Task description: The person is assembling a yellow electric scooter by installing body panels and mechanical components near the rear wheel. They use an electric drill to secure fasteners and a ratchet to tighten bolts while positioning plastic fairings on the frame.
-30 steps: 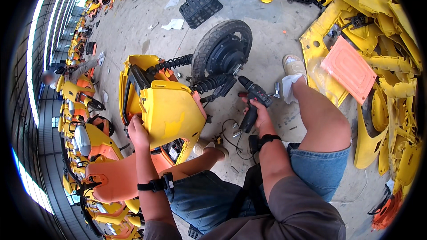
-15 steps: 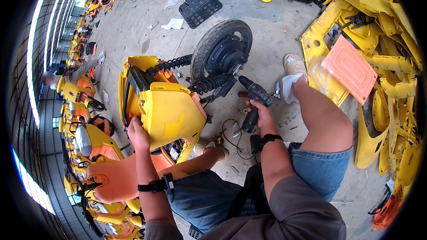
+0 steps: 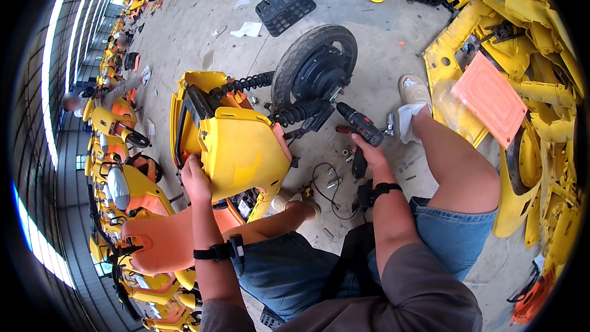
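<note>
Tipped over in front of me lies a yellow and orange scooter (image 3: 246, 150), its rear end facing away. My left hand (image 3: 195, 178) is closed around the near left edge of its yellow body panel. In my right hand (image 3: 370, 152) is a black cordless drill (image 3: 361, 125), gripped by the handle. The drill's nose points toward the axle end of the black rear wheel (image 3: 314, 67), close beside it. Coil-spring shock absorbers (image 3: 301, 113) join the wheel to the body. A red-handled tool (image 3: 344, 129) is partly hidden behind the drill.
Sockets (image 3: 389, 124) and a thin black cable (image 3: 316, 178) lie on the concrete by my feet. Yellow panels (image 3: 541, 104) and an orange panel (image 3: 491, 98) are heaped on the right. Scooters (image 3: 117, 126) line the left, with a person nearby. A black crate (image 3: 286, 9) lies ahead.
The whole view has shifted slightly, moving the scene a little to the right. My right hand and the drill have turned slightly; the left hand keeps its hold on the panel.
</note>
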The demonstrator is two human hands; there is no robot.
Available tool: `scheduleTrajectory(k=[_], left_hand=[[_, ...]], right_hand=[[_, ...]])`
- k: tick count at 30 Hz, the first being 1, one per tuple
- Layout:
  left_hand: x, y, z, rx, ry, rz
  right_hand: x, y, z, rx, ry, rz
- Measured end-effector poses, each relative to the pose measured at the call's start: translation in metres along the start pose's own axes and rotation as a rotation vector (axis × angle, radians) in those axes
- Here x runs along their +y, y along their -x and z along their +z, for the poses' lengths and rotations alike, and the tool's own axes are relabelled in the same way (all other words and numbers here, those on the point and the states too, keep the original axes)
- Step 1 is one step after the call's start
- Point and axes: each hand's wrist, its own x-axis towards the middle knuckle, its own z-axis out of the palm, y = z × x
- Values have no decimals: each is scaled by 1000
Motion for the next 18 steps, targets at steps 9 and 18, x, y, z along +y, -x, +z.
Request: scheduleTrajectory(k=[9,18], left_hand=[[-12,-5,-7,14,-53,15],[-9,-3,-7,0,6,20]], right_hand=[[-9,7,12,45,-131,-11],[3,7,13,19,-204,105]])
